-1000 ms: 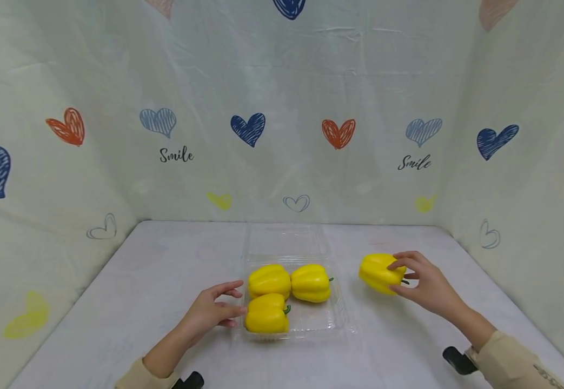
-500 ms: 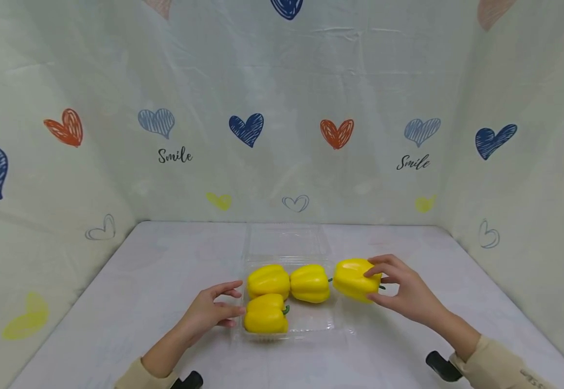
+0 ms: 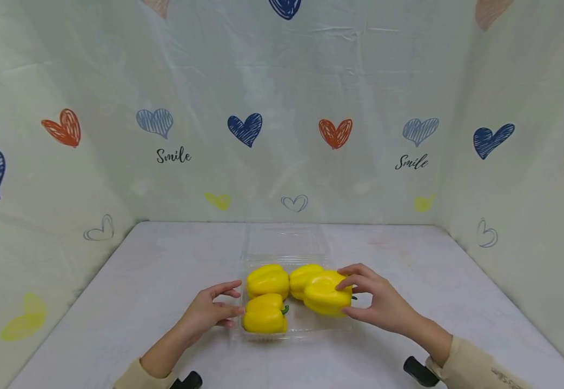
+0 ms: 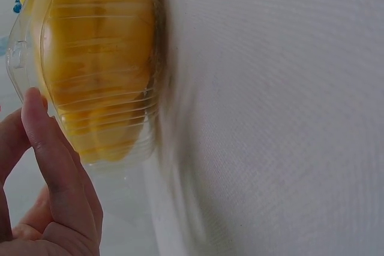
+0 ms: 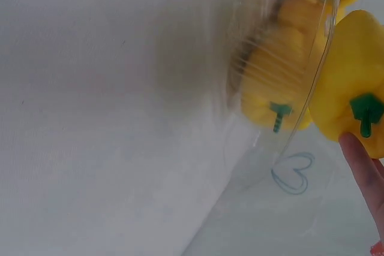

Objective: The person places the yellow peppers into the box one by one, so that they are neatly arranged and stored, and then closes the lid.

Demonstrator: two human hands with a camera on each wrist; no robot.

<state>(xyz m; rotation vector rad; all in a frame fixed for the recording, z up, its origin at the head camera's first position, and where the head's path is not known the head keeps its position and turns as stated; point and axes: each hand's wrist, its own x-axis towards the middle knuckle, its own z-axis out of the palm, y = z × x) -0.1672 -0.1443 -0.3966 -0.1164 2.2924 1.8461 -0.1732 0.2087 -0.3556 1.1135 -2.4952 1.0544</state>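
Observation:
My right hand (image 3: 376, 294) grips a yellow bell pepper (image 3: 327, 293) between thumb and fingers, above the right side of a clear plastic clamshell box (image 3: 311, 327). In the right wrist view the held pepper (image 5: 348, 82), green stem toward the camera, is over the box's rim. Inside the box lie a back-left pepper (image 3: 267, 281), a front-left pepper (image 3: 265, 314) and a back-right pepper (image 3: 303, 278), partly hidden by the held one. My left hand (image 3: 207, 310), fingers fairly straight and spread, touches the box's left rim; its thumb (image 4: 48, 148) is against the edge in the left wrist view.
The box's transparent lid (image 3: 285, 240) lies folded back toward the rear of the white table (image 3: 174, 254). A pale curtain (image 3: 282, 86) printed with hearts stands around the back and sides. Black wrist devices (image 3: 420, 371) sit below the sleeves.
My right hand has carried its pepper leftward from over the table to above the box's right side, where it now overlaps the back-right pepper. The left hand has stayed at the rim.

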